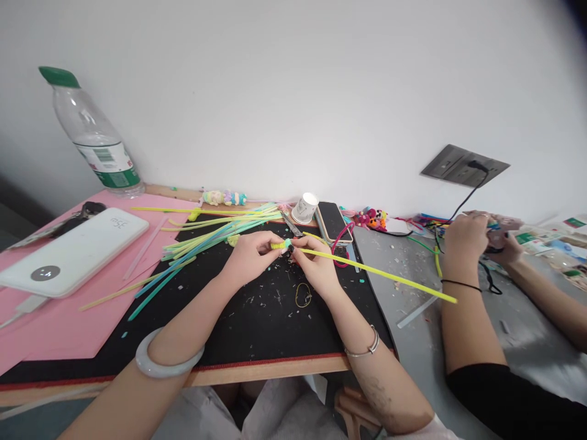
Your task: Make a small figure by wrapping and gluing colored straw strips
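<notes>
Fingers pinched together, my left hand [250,255] holds a small yellow and mint-green fuzzy piece [280,245] above the black mat [257,330]. My right hand [318,269] is closed beside it, almost fingertip to fingertip, on a long yellow pipe cleaner [385,272]. The pipe cleaner's free end sticks out to the right, past the mat. My fingers partly cover where it meets the small piece. To the left lies a loose pile of yellow, green and blue pipe cleaners [206,237]. A thin yellow loop [302,296] rests below my right hand.
Behind my hands are a paper cup [305,208], a phone [334,221] and scissors [290,223]. A white power bank [77,250] and a bottle [98,140] stand left. At right, a co-worker's hands [472,235] hold something near a wall socket [463,165].
</notes>
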`<state>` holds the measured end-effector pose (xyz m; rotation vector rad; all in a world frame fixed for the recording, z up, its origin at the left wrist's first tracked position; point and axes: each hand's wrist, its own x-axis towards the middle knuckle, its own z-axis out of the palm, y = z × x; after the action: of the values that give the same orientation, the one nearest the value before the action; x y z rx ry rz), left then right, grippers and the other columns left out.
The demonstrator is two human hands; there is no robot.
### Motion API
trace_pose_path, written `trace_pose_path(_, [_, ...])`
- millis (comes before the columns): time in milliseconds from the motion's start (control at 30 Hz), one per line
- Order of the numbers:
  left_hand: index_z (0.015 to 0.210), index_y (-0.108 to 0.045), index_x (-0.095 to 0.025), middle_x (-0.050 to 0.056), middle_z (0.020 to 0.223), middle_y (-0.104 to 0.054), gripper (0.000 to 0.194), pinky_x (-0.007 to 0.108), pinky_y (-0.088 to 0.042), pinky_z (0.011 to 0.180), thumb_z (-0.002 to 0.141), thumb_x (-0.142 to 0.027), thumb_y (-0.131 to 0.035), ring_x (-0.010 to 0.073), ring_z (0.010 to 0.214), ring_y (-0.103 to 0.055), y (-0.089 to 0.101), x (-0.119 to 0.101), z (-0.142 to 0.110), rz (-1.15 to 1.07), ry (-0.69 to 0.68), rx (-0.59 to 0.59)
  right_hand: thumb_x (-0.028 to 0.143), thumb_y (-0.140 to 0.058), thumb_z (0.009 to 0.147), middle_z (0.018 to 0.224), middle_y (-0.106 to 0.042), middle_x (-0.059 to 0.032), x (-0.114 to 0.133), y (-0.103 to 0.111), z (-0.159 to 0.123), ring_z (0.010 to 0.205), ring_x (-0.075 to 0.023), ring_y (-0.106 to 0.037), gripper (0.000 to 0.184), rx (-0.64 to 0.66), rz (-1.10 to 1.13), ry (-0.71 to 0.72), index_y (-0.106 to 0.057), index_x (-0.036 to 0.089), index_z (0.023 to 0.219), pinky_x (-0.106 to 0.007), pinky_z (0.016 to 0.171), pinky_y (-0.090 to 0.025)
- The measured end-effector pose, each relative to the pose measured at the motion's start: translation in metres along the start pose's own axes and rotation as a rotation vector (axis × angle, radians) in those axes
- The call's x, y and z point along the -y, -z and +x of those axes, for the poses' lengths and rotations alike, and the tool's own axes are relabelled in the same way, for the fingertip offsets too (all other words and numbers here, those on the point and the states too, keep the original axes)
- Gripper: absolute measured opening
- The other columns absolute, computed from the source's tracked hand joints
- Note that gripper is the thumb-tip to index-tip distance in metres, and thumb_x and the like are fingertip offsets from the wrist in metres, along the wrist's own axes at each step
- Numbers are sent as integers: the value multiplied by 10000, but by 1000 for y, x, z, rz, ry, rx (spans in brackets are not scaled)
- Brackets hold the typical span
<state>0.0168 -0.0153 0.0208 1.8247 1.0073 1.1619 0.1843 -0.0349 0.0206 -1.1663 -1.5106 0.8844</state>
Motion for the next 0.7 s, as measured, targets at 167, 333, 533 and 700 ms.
trace_pose_path(167, [751,-631,-189,40,796,-653,158,256,-463,649,790,-313,-540,155,705,-578,1,0,-1,115,-65,49,272,-592,757,762,-586,-16,0,-1,0,606,-115,-561,105,9,21,-11,-605,173,793,-256,588,-485])
trace_pose_path(333, [706,-582,-190,38,800,-623,161,255,-430,636,806,-289,-503,151,702,-551,2,-1,-1,164,-93,72,263,-590,748,780,-579,-15,2,-4,0,605,-116,-564,87,15,48,-34,-593,179,770,-269,603,-491])
trace_pose_path(533, [641,-508,-184,20,748,-561,191,247,-381,591,820,-242,-477,133,666,-501,4,-3,1,207,-160,118,267,-595,740,756,-572,-13,0,-4,-1,615,-128,-566,87,22,36,-39,-595,186,774,-284,616,-488])
trace_pose_path(700, [697,-530,-180,12,744,-553,148,250,-386,584,822,-240,-480,129,655,-499,2,-2,0,223,-140,108,277,-591,743,694,-557,6,1,-4,0,606,-126,-563,102,24,30,-40,-590,182,781,-272,606,-482])
